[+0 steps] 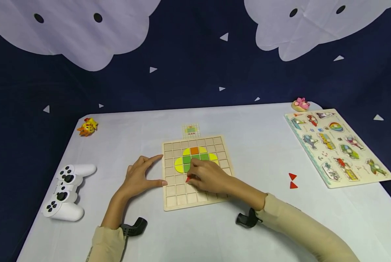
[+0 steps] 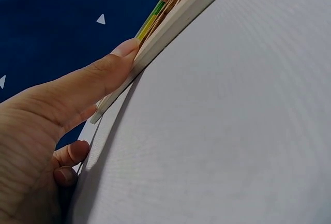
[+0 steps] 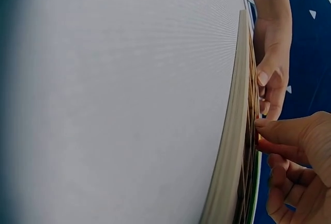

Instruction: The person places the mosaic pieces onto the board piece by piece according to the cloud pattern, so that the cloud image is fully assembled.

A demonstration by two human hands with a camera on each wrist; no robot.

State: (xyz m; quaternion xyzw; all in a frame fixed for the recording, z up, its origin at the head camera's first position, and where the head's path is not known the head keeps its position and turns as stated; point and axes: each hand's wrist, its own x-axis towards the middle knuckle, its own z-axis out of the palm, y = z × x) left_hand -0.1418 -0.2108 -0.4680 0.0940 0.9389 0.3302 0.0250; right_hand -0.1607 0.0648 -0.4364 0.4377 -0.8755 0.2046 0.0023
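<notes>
Wooden grid board [image 1: 195,198] braced by flat left hand [image 1: 139,178]; right hand [image 1: 208,176] pinches red piece [image 1: 188,179]; white gamepad [image 1: 67,191] left.

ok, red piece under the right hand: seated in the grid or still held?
Still held: right hand pinches the red piece over the wooden grid board; seating cannot be told.

A white tabletop [image 1: 267,138] fills the lower part of the head view under even, soft light. Behind the tabletop hangs a dark blue backdrop [image 1: 189,72] scattered with small white triangles, and two pale cloud shapes [image 1: 84,32] sit along the backdrop's top.
</notes>
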